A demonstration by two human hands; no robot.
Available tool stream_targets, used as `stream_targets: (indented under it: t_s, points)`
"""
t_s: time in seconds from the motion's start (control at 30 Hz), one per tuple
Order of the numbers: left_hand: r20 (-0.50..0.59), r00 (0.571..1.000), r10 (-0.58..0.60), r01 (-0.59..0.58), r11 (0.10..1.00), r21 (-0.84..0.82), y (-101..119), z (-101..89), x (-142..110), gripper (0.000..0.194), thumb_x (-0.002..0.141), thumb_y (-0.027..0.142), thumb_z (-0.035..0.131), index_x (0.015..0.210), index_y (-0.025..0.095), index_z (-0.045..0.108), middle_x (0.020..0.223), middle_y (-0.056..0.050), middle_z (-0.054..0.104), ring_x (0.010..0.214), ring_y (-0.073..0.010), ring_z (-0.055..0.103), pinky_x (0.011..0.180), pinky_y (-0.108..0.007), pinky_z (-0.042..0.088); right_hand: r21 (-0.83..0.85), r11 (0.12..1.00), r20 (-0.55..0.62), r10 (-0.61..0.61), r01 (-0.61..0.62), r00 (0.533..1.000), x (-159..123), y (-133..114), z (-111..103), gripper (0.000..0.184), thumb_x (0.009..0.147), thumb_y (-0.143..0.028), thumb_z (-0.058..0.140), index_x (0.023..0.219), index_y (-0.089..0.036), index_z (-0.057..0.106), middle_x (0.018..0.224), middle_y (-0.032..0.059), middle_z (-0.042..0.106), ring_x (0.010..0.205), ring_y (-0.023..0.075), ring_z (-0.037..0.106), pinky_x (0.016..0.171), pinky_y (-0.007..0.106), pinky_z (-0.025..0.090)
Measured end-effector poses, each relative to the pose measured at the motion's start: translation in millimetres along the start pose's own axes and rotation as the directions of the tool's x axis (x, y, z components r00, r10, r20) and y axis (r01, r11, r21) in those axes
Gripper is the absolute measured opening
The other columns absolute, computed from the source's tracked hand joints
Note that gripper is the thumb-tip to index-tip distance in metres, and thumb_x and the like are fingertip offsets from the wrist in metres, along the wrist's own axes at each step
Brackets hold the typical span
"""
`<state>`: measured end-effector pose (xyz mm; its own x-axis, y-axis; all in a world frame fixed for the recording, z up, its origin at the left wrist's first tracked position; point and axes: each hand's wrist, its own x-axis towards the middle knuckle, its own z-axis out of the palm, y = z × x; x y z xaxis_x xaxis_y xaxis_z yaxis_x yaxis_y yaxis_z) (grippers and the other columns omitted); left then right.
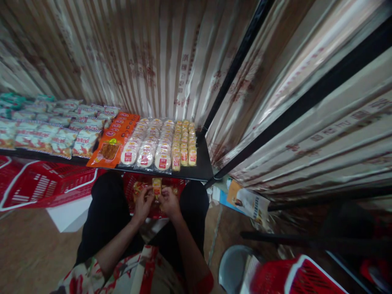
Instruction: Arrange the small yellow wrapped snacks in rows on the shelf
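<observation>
My left hand (143, 203) and my right hand (168, 203) meet between my knees, fingers curled round a small yellow snack packet (157, 187) held upright. Under them sits a red basket (132, 188) with more packets in it. Just beyond, a low black shelf (202, 170) carries neat rows: small yellow packets (184, 141) at the right, round white cakes (147, 145) in the middle, orange packs (114, 141) to their left.
White and green snack bags (45, 130) fill the shelf's left part. A red basket (45, 183) stands at the left on the floor, another red basket (294, 277) at lower right beside a grey stool (232, 265). Wrapped cardboard stacks (306, 102) wall the back and right.
</observation>
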<state>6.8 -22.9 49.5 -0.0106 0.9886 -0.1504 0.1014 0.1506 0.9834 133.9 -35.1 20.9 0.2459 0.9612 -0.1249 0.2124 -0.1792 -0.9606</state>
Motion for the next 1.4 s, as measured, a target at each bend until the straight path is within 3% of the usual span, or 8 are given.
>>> stream_targets:
  t_s: [0.23,0.43,0.8,1.07,1.23,1.4]
  points:
    - [0.042,0.985,0.169,-0.171,0.983,0.060,25,22.0,-4,0.035,0.071,0.028,0.057,0.104,0.019,0.064,0.105,-0.009,0.065,0.098,-0.0234,0.063,0.089,-0.037,0.049,-0.009,0.999,-0.110,-0.031,0.030,0.993,-9,-36,-34,0.012,0.073,-0.029,0.058,0.083,-0.024,0.053,0.081,-0.0007,0.067,0.065,0.0150,0.064,0.064,0.028,0.051]
    - [0.115,0.961,0.251,-0.260,0.963,0.070,48,40.7,-4,0.033,0.072,0.022,0.056,0.103,0.019,0.066,0.101,-0.008,0.065,0.097,-0.0229,0.061,0.088,-0.035,0.048,0.018,0.999,-0.215,-0.043,0.048,0.976,-10,-45,-56,0.015,0.072,-0.030,0.061,0.085,-0.023,0.056,0.086,0.0013,0.069,0.065,0.0153,0.065,0.065,0.029,0.053]
    - [0.201,0.951,0.235,-0.266,0.953,0.145,65,76.0,3,0.037,0.072,0.014,0.055,0.107,0.020,0.066,0.102,-0.006,0.065,0.095,-0.0206,0.061,0.087,-0.034,0.048,0.090,0.994,-0.277,-0.041,0.068,0.960,-5,-49,-86,0.020,0.074,-0.034,0.060,0.088,-0.021,0.057,0.086,0.0036,0.070,0.067,0.0166,0.066,0.067,0.030,0.054]
    - [0.199,0.936,0.290,-0.324,0.931,0.167,79,98.8,18,0.035,0.073,0.011,0.054,0.105,0.019,0.065,0.099,-0.007,0.066,0.089,-0.0198,0.061,0.086,-0.033,0.049,-0.073,0.992,-0.388,-0.122,0.102,0.914,12,-53,-102,0.019,0.076,-0.031,0.058,0.091,-0.020,0.059,0.095,0.0057,0.064,0.064,0.0138,0.063,0.065,0.029,0.054]
    - [0.163,0.946,0.280,-0.302,0.944,0.130,90,112.3,32,0.036,0.071,0.011,0.058,0.105,0.019,0.066,0.102,-0.007,0.067,0.088,-0.0204,0.061,0.087,-0.035,0.048,-0.119,0.981,-0.416,-0.190,0.154,0.889,34,-60,-110,0.018,0.079,-0.031,0.058,0.093,-0.020,0.060,0.096,0.0071,0.063,0.070,0.0148,0.063,0.067,0.029,0.054]
    - [0.220,0.935,0.278,-0.313,0.939,0.141,99,115.4,40,0.039,0.072,0.009,0.054,0.109,0.018,0.064,0.108,-0.008,0.066,0.093,-0.0212,0.061,0.092,-0.038,0.048,-0.155,0.975,-0.429,-0.214,0.162,0.878,50,-65,-112,0.019,0.079,-0.031,0.058,0.094,-0.018,0.061,0.093,0.0071,0.063,0.071,0.0157,0.063,0.069,0.031,0.055]
